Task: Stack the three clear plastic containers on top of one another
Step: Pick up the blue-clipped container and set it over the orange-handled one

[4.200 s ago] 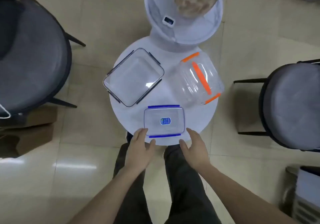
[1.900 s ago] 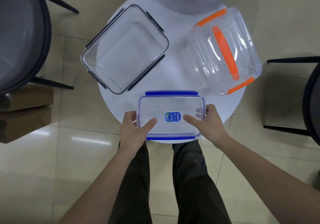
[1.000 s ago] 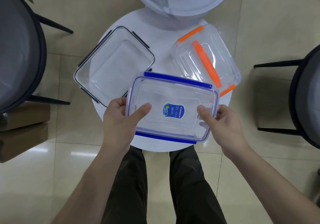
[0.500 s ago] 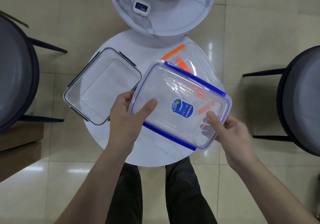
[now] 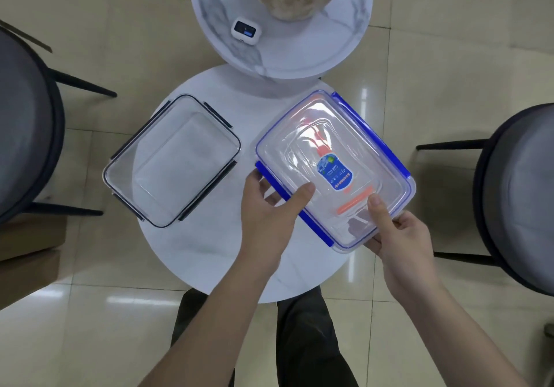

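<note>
Now the fingers (image 5: 302, 190) of the left hand (image 5: 269, 206) and the right hand (image 5: 398, 236) clamp the blue-clipped container (image 5: 332, 170) by its near corners, thumbs on the lid. A second ago it sat at the desk (image 5: 209, 254) edge; it has since swung right and hangs over the orange-handled container (image 5: 355, 199), which shows through it. Lowering it there would make the first tier. The black-clipped container (image 5: 172, 161) waits alone, just beside.
</note>
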Demonstrator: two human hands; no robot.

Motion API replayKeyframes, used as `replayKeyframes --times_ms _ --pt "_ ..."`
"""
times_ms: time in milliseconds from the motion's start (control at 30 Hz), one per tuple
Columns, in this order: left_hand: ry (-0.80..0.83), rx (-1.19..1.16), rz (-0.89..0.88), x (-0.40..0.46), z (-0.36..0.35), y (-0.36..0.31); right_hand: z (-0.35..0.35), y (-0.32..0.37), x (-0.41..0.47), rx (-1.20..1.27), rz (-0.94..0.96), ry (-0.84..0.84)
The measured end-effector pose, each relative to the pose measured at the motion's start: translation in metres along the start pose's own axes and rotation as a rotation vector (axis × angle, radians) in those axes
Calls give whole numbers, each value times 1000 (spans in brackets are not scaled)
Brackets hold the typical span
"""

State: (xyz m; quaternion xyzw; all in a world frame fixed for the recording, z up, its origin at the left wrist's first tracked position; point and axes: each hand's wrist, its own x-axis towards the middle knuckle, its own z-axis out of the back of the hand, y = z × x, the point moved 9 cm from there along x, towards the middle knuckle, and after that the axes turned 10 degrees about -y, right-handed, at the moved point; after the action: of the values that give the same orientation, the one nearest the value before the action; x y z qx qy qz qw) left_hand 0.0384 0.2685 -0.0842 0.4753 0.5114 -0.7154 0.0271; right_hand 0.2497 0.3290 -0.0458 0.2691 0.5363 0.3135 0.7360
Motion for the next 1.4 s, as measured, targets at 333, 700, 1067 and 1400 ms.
replayKeyframes --times_ms 333,700,1067,1400 --pt "-25 -12 10 6 -30 9 3 -9 23 15 -93 -64" --pt "-1 -7 39 25 -36 18 -10 -12 42 -5 -126 -50" --pt "-9 42 18 39 -35 19 -15 -11 54 -70 -99 -47" --pt "-21 43 -13 39 -31 13 -17 -9 57 -76 -89 -46"
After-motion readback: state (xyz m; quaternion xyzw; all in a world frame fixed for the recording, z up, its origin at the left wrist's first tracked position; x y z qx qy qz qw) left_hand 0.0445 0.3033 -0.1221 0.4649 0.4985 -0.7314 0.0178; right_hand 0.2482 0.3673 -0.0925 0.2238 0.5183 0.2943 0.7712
